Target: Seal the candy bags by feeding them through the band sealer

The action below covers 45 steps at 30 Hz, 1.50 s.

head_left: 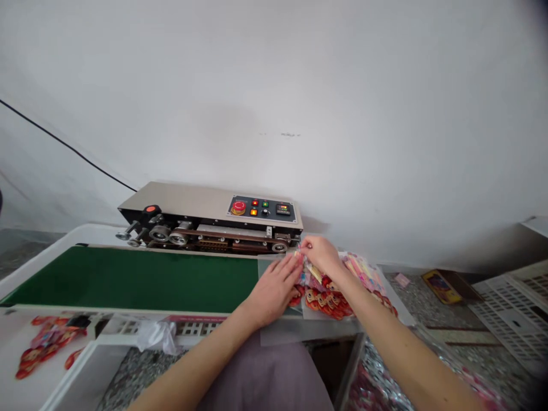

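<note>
My left hand (276, 288) lies with its fingers stretched out on a clear plastic bag (268, 265) at the right end of the green belt (141, 279). Beside its fingertips, my right hand (320, 254) pinches something small at the bag's upper edge; what it holds is too small to make out. Red and pink printed cartoon pieces (327, 302) lie fanned out in clear film under my right wrist. Behind the belt stands a sealing machine (192, 202) with lit buttons and a red knob.
More printed pieces (363, 271) lie at the right. Some red ones (43, 342) rest in a white bin (71, 382) at the lower left. A white plastic crate (514, 308) and a yellow box (442, 286) are on the floor. Bagged items (377, 377) sit below my right arm.
</note>
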### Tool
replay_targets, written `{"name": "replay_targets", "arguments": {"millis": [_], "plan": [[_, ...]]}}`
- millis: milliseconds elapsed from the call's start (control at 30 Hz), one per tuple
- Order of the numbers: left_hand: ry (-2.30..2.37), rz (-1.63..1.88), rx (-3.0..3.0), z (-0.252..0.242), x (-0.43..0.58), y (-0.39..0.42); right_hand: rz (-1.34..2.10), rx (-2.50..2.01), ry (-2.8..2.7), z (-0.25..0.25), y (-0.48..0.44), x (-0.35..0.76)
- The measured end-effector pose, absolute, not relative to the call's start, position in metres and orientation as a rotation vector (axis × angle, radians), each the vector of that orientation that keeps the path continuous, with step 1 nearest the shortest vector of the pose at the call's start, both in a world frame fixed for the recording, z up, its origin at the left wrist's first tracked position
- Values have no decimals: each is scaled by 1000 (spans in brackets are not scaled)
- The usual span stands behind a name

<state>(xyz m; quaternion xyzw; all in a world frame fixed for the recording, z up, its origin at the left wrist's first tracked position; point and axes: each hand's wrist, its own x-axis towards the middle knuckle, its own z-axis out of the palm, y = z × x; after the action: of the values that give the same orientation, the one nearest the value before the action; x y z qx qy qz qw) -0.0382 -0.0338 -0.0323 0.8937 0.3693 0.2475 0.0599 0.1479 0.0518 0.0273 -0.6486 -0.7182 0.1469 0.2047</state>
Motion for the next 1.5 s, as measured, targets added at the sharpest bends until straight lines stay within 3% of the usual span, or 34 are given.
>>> {"name": "replay_targets", "arguments": {"millis": [100, 333, 600, 933, 1067, 1267, 1500], "plan": [[1078, 561, 2756, -38, -34, -32, 305, -1841, -2058, 29, 36, 154], [1219, 528, 2738, -47, -28, -36, -224, -1870, -2259, 29, 0, 220], [1479, 557, 2711, -49, -25, -47, 92, -2071, -2065, 16, 40, 231], [1898, 485, 2575, -33, -72, -52, 469, -1904, -1728, 9, 69, 229], [1672, 758, 2365, -14, -72, -52, 633, -1696, -1613, 31, 49, 220], [1181, 1108, 1543, 17, -24, -38, 1200, -1203, -1394, 70, 7, 190], [951, 1366, 1126, 27, 10, -19, 1235, -1146, -1405, 69, -1, 163]]}}
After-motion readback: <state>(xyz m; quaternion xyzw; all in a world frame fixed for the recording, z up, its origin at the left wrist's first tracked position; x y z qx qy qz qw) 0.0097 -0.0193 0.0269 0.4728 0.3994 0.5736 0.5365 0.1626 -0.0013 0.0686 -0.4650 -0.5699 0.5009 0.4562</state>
